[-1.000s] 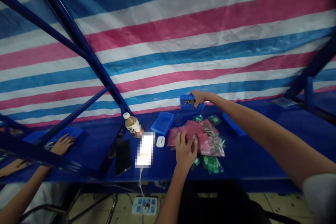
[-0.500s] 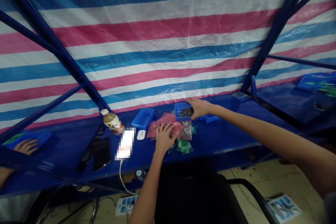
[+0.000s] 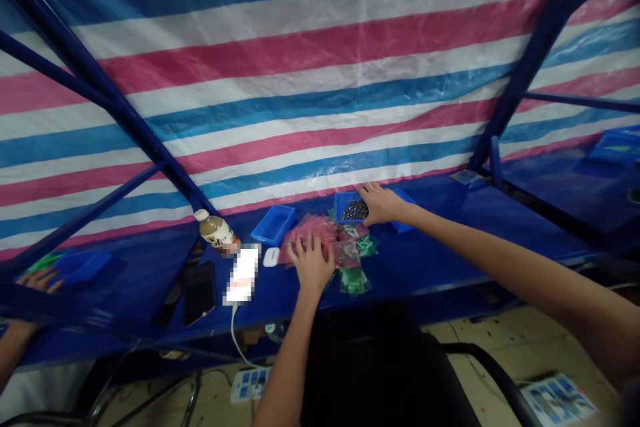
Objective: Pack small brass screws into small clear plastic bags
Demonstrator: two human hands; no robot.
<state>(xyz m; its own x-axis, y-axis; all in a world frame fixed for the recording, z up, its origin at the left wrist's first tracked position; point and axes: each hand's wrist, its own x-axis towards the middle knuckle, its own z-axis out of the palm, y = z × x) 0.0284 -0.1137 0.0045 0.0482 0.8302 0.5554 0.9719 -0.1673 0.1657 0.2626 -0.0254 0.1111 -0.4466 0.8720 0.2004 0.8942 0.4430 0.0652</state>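
My left hand (image 3: 313, 265) lies with spread fingers on a pile of pink plastic bags (image 3: 315, 230). My right hand (image 3: 380, 203) is at the right side of a blue tray of small metal parts (image 3: 354, 208), its fingers curved over the tray's edge; whether they pinch the rim or a part is hidden. Right behind that hand, another blue tray (image 3: 404, 197) is partly covered. Small green bags (image 3: 355, 281) lie to the right of my left hand, near the table's front edge. A blue tray (image 3: 274, 225) stands left of the pink bags.
On the blue table (image 3: 430, 267) at left are a bottle (image 3: 216, 230), a blurred bright phone (image 3: 243, 275) with a cable, a dark phone (image 3: 200, 293) and a white case (image 3: 271, 257). Another person's hand (image 3: 43, 279) is far left. Blue metal posts flank the table.
My left hand has shifted slightly, its fingers more spread over the pink bags. My right hand stays at the tray of metal parts. The camera view has tilted a little.
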